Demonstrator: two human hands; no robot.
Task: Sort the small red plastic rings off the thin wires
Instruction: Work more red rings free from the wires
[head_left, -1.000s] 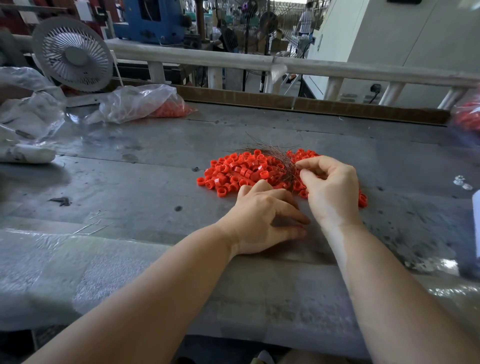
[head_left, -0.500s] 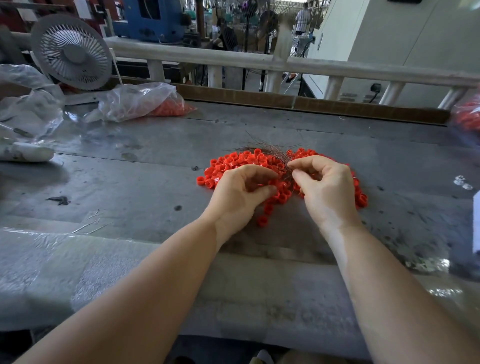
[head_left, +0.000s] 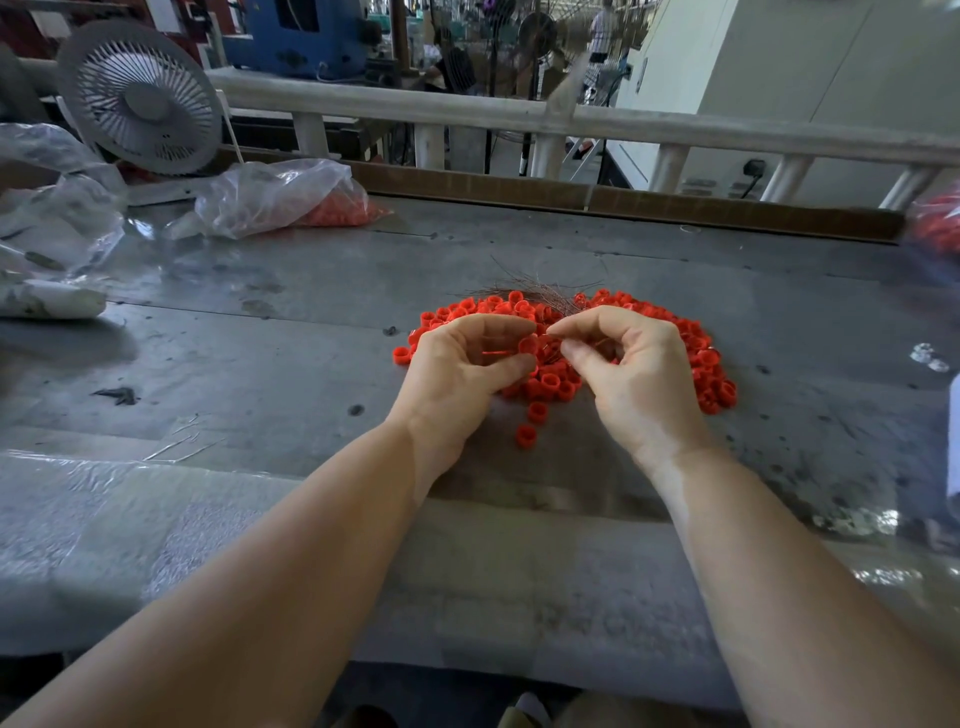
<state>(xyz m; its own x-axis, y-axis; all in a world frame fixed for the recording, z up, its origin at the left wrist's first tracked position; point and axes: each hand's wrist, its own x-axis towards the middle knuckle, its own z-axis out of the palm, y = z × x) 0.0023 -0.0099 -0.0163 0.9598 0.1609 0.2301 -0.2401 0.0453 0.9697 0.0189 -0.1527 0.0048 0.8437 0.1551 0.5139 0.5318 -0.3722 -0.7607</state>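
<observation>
A heap of small red plastic rings (head_left: 701, 358) lies on the grey metal table (head_left: 311, 353), with a bundle of thin wires (head_left: 540, 288) sticking out at its far side. My left hand (head_left: 462, 369) hovers over the heap's left part and pinches a red ring (head_left: 529, 345) between thumb and fingers. My right hand (head_left: 628, 374) faces it, its thumb and forefinger pinching a thin wire close to that ring. Two loose rings (head_left: 527, 435) lie nearer to me than the heap.
A clear plastic bag with red rings (head_left: 291, 200) lies at the back left beside a grey fan (head_left: 140, 101). More crumpled plastic (head_left: 52, 228) is at the far left. Another red bag (head_left: 940, 228) shows at the right edge. A white railing (head_left: 519, 119) runs behind the table.
My left hand has risen from the table near the heap and moved onto it, taking a ring. Both hands have come together above the rings. Two rings now lie apart toward me.
</observation>
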